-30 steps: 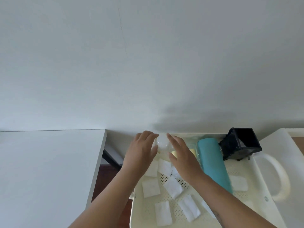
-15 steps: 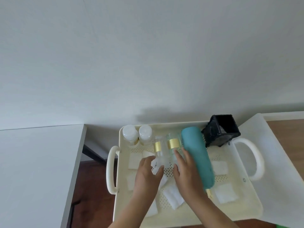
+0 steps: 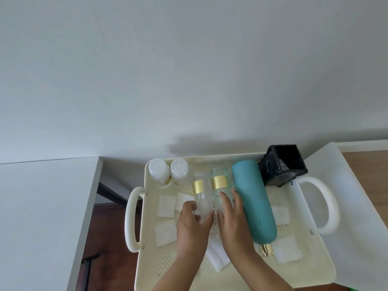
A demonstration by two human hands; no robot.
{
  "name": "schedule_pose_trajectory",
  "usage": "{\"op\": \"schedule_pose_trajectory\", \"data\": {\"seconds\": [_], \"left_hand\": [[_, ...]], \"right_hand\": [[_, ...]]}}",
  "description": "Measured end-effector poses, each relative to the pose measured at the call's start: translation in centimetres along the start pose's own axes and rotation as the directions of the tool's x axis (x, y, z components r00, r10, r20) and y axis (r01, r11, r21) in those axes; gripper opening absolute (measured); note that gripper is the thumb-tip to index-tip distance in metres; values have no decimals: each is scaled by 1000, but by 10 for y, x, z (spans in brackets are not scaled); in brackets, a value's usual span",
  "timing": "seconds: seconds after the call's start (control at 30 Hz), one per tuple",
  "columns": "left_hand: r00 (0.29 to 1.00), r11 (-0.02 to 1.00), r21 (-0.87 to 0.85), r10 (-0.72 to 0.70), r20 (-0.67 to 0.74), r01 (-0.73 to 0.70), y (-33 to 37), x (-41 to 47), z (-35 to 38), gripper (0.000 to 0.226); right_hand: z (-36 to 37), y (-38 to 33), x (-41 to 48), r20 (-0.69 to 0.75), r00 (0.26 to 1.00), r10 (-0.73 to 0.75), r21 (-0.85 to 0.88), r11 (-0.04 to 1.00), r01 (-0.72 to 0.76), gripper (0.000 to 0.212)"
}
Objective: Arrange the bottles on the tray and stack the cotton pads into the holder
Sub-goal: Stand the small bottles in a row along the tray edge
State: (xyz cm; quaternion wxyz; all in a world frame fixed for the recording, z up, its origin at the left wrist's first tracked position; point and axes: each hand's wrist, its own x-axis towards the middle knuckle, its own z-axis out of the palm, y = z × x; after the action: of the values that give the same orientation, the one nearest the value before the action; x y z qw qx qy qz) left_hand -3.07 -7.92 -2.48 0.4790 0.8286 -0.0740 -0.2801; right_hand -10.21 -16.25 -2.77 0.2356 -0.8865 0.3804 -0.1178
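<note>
A cream perforated tray holds two white-capped bottles upright at its back left. Two clear bottles with gold bands lie beside each other. My left hand grips the base of the left clear bottle. My right hand rests its fingers on the greenish clear bottle. A tall teal bottle lies to the right, with a small gold-capped item at its near end. A black square holder is tipped at the back right. Several white cotton pads lie loose on the tray.
A white table stands to the left across a gap showing dark floor. A white board lies under the tray's right handle, over a wooden surface. A plain wall stands behind.
The view has tilted down and the tray shows more fully. My hands have come back from the white-capped bottles at the rear to the two gold-banded bottles.
</note>
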Motion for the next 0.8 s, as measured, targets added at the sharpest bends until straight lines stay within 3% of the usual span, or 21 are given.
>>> {"op": "schedule_pose_trajectory", "data": {"seconds": [0.33, 0.5, 0.63, 0.8], "left_hand": [[976, 977, 113, 191, -110, -178, 15, -5, -8, 43], [864, 839, 338, 488, -123, -426, 43, 0, -19, 41], [761, 659, 488, 648, 18, -573, 70, 19, -24, 39], [706, 488, 558, 651, 279, -671, 95, 46, -32, 38]], "right_hand": [[-30, -2, 10, -36, 999, 19, 14, 1000, -18, 44], [-48, 1, 29, -45, 997, -62, 34, 997, 64, 37], [-59, 1, 51, 1, 985, -172, 55, 984, 171, 38], [-66, 0, 77, 81, 967, -243, 139, 963, 230, 39]]}}
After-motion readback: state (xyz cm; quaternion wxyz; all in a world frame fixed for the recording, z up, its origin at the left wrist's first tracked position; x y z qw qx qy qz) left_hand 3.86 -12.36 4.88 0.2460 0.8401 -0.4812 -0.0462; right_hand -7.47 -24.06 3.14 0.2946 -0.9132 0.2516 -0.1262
